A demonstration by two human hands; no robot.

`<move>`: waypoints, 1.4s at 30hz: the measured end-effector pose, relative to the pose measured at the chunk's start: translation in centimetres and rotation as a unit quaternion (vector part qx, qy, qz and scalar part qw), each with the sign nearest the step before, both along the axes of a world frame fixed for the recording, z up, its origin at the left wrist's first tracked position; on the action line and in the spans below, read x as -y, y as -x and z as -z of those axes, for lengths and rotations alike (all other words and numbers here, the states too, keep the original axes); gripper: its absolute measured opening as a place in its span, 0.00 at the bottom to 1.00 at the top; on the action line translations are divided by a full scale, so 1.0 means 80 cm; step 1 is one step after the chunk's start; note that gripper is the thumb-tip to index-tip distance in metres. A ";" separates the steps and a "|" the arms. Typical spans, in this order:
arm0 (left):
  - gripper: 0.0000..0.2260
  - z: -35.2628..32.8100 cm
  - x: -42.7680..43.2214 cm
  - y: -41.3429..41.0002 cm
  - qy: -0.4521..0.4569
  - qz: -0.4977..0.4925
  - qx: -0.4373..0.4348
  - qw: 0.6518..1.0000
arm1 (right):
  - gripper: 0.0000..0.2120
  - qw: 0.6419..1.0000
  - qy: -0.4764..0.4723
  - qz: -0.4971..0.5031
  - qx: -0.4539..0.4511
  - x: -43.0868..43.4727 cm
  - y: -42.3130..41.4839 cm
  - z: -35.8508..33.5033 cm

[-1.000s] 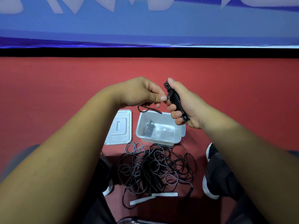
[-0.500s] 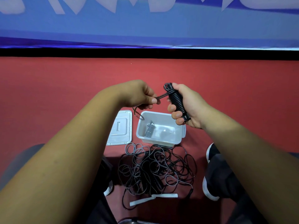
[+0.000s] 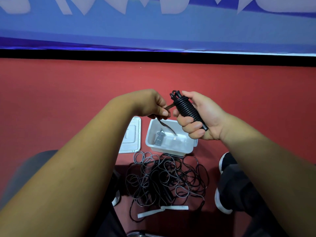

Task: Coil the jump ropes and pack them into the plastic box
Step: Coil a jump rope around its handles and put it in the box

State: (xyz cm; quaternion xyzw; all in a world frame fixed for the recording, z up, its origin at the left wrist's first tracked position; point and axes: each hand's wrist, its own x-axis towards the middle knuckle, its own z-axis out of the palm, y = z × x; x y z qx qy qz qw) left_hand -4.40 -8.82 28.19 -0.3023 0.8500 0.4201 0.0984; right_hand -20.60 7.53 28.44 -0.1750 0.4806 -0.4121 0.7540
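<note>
Head view caught the clear lid (image 3: 130, 135) lying flat on the red floor (image 3: 68, 100) at left, just beside the plastic box (image 3: 171, 150), which held one grey coiled rope (image 3: 158, 138). Above them the left hand (image 3: 150, 103) pinched a loose black tail (image 3: 168, 106), and the right hand (image 3: 201, 117) gripped the black jump rope (image 3: 188, 110), wound in tight turns. Nearer, a tangle of ropes (image 3: 164, 178) sprawled, with white handles (image 3: 164, 210) at its near edge.
</note>
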 end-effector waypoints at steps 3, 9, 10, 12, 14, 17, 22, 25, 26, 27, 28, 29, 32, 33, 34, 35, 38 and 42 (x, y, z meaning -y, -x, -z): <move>0.02 0.004 -0.001 0.002 0.014 0.012 -0.003 1.000 | 0.31 0.998 -0.004 -0.047 0.037 -0.004 0.003 0.001; 0.15 -0.004 -0.011 0.008 0.071 0.043 -0.033 0.996 | 0.37 0.979 0.013 -0.156 0.130 -0.012 0.005 0.010; 0.17 -0.004 -0.012 0.008 0.073 0.042 -0.045 0.995 | 0.37 0.973 0.021 -0.174 0.153 -0.013 0.004 0.012; 0.19 -0.005 -0.011 0.009 0.077 0.046 -0.076 0.993 | 0.36 0.959 0.032 -0.200 0.197 -0.014 0.003 0.015; 0.18 -0.007 -0.012 0.008 0.088 0.060 -0.098 0.989 | 0.35 0.948 0.032 -0.219 0.231 -0.015 0.001 0.021; 0.13 -0.010 -0.016 0.008 0.104 0.089 -0.102 0.985 | 0.33 0.937 0.029 -0.240 0.253 -0.017 -0.004 0.029; 0.10 -0.012 -0.016 0.010 0.155 0.124 -0.109 0.974 | 0.28 0.937 0.014 -0.266 0.225 -0.019 -0.010 0.032; 0.09 -0.018 -0.015 0.012 0.194 0.125 -0.136 0.963 | 0.25 0.950 0.007 -0.246 0.194 -0.018 -0.008 0.029; 0.09 -0.021 -0.015 0.013 0.202 0.117 -0.144 0.962 | 0.23 0.957 0.004 -0.232 0.173 -0.017 -0.007 0.028; 0.08 -0.024 -0.015 0.013 0.211 0.108 -0.148 0.960 | 0.22 0.965 -0.002 -0.218 0.143 -0.017 -0.007 0.026; 0.08 -0.027 -0.015 0.013 0.222 0.099 -0.150 0.958 | 0.22 0.973 -0.010 -0.204 0.112 -0.017 -0.007 0.025; 0.09 -0.028 -0.015 0.013 0.233 0.092 -0.149 0.956 | 0.22 0.978 -0.017 -0.191 0.083 -0.017 -0.008 0.024; 0.11 -0.030 -0.018 0.014 0.232 0.073 -0.145 0.959 | 0.25 0.986 -0.027 -0.162 0.011 -0.015 -0.010 0.026; 0.12 -0.031 -0.020 0.015 0.204 0.056 -0.148 0.966 | 0.26 0.988 -0.029 -0.153 -0.008 -0.014 -0.010 0.028; 0.13 -0.031 -0.022 0.016 0.162 0.030 -0.155 0.974 | 0.27 0.989 -0.031 -0.143 -0.023 -0.013 -0.011 0.030; 0.13 -0.030 -0.023 0.017 0.115 0.000 -0.161 0.980 | 0.27 0.990 -0.035 -0.135 -0.035 -0.012 -0.012 0.032; 0.10 -0.022 -0.027 0.022 0.012 -0.079 -0.164 0.983 | 0.27 0.989 -0.044 -0.120 -0.069 -0.009 -0.012 0.035; 0.10 -0.007 -0.032 0.028 -0.059 -0.181 -0.196 0.962 | 0.27 0.988 -0.054 -0.121 -0.080 -0.007 -0.013 0.035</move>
